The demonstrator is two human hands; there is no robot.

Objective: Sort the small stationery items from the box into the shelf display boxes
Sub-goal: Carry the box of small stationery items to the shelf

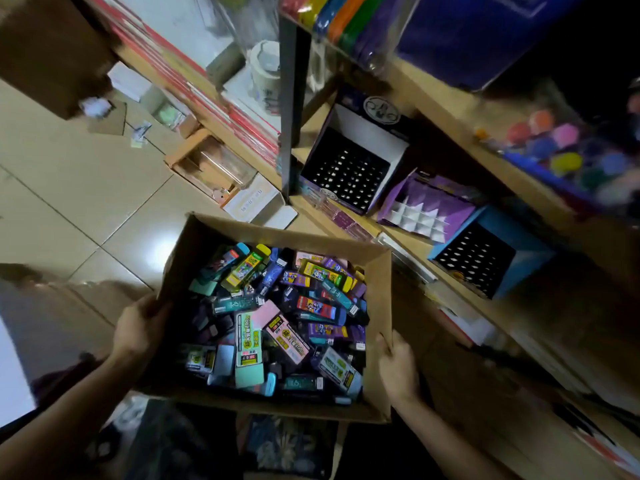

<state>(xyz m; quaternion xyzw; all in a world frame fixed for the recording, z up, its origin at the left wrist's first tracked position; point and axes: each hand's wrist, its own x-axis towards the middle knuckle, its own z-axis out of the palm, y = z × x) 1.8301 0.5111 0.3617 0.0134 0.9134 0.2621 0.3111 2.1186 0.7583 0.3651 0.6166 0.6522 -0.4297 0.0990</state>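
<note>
An open brown cardboard box (377, 282) is held in front of me, filled with several small colourful stationery packs (277, 323). My left hand (138, 327) grips its left wall. My right hand (398, 365) grips its right wall near the front corner. On the wooden shelf to the right stand three display boxes with grid inserts: a dark purple one (349, 161) at the back, a tilted light purple one (426, 209) in the middle, and a blue one (491, 254) nearest.
A black metal shelf post (289, 109) rises just left of the display boxes. Small cartons and a clear case (214, 168) lie on the tiled floor (69, 202) along the shelf base. Coloured balls (561, 147) sit on the upper shelf to the right.
</note>
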